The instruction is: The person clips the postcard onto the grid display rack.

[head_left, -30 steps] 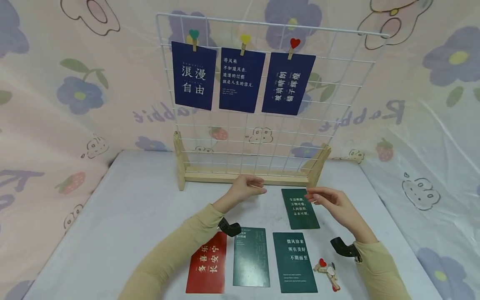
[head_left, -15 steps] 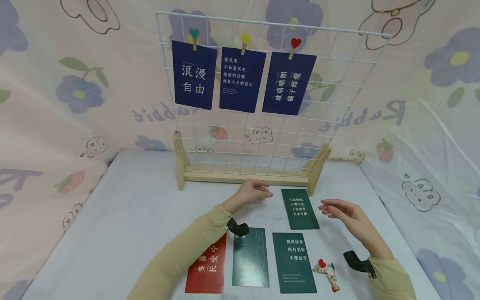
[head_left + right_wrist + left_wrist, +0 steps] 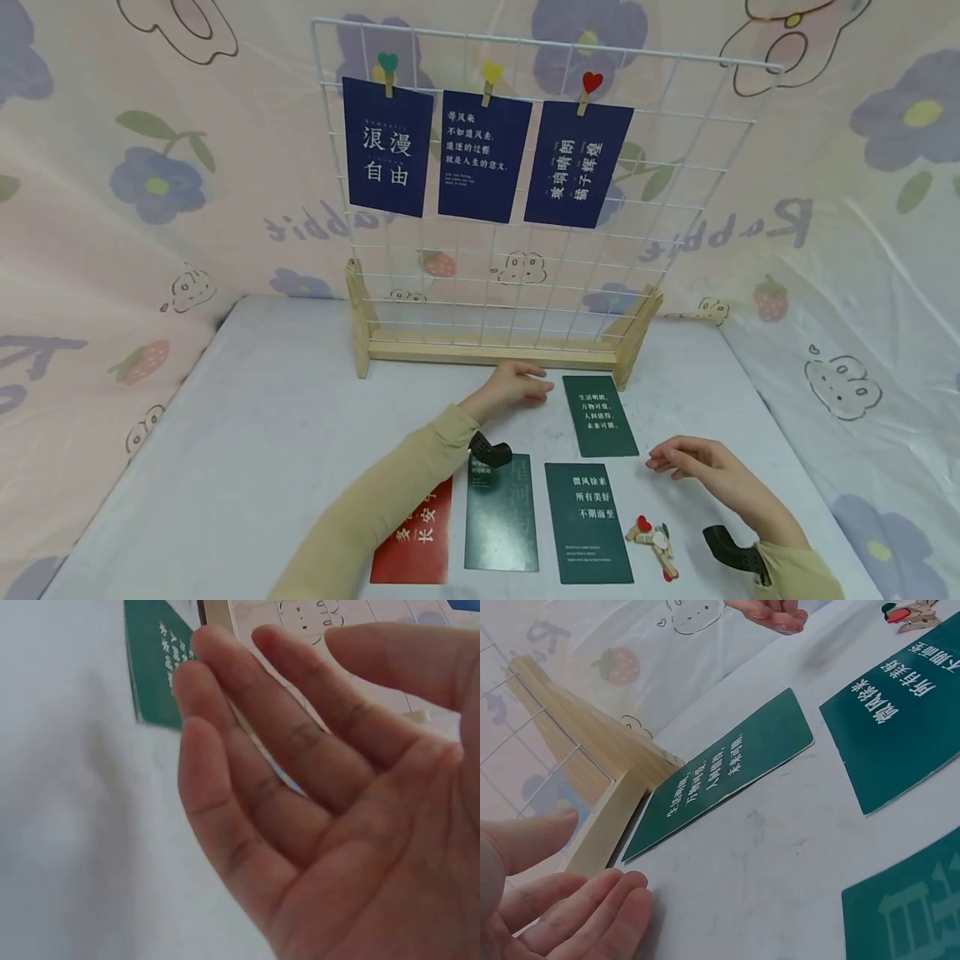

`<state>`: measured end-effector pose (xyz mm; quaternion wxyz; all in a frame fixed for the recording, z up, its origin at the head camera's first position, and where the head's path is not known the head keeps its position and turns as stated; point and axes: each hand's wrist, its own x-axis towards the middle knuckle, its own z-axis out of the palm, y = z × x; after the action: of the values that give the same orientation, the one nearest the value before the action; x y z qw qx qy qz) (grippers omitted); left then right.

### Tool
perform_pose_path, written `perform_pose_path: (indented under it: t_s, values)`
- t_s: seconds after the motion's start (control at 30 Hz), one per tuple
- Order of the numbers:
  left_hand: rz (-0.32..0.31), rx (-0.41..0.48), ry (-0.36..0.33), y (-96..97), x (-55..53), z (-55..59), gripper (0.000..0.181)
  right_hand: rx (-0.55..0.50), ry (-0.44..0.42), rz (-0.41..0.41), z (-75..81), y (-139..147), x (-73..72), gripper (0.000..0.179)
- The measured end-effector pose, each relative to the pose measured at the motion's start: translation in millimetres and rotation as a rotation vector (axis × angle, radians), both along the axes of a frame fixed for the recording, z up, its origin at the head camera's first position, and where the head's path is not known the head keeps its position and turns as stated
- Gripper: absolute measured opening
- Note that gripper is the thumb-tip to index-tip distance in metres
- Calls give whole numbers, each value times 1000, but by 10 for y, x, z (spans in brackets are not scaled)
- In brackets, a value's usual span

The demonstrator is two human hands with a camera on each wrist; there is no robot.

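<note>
Near the rack's wooden base, my left hand (image 3: 512, 390) holds nothing; its fingers are relaxed, just left of a green card (image 3: 600, 417) lying on the table. My right hand (image 3: 697, 462) hovers to the right of that card, fingers loosely bent, palm bare in the right wrist view. Closer to me lie a second green card (image 3: 588, 523), a glossy green card (image 3: 501, 525) and a red card (image 3: 412, 558), partly hidden by my left sleeve. Several small wooden clothespins (image 3: 660, 543) with hearts sit in a pile below my right hand.
A white wire grid rack (image 3: 495, 287) on wooden feet stands at the back. Three dark blue cards hang on it: a left card (image 3: 386, 179), a middle card (image 3: 480, 187) and a right card (image 3: 573, 196), each under a heart clothespin. Patterned cloth (image 3: 247, 167) surrounds the white table (image 3: 247, 433).
My right hand has left the upper green card's edge and moved right and toward me. My left hand has shifted slightly right, closer to that card. The cards stay in place.
</note>
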<state>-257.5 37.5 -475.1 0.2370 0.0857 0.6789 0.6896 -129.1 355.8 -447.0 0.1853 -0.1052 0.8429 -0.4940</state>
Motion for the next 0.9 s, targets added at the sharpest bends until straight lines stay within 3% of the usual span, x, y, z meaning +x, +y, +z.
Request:
perform_pose_path:
  t_s: [0.13, 0.43, 0.9]
  values:
    - [3, 21, -55, 48, -2, -6, 44, -19, -27, -15, -34, 43, 61, 39]
    - [-42, 54, -86, 84, -94, -38, 48, -35, -119, 14, -111, 80, 139, 39]
    - [17, 60, -165, 208, -98, -110, 49, -38, -177, 50, -223, 116, 180, 40]
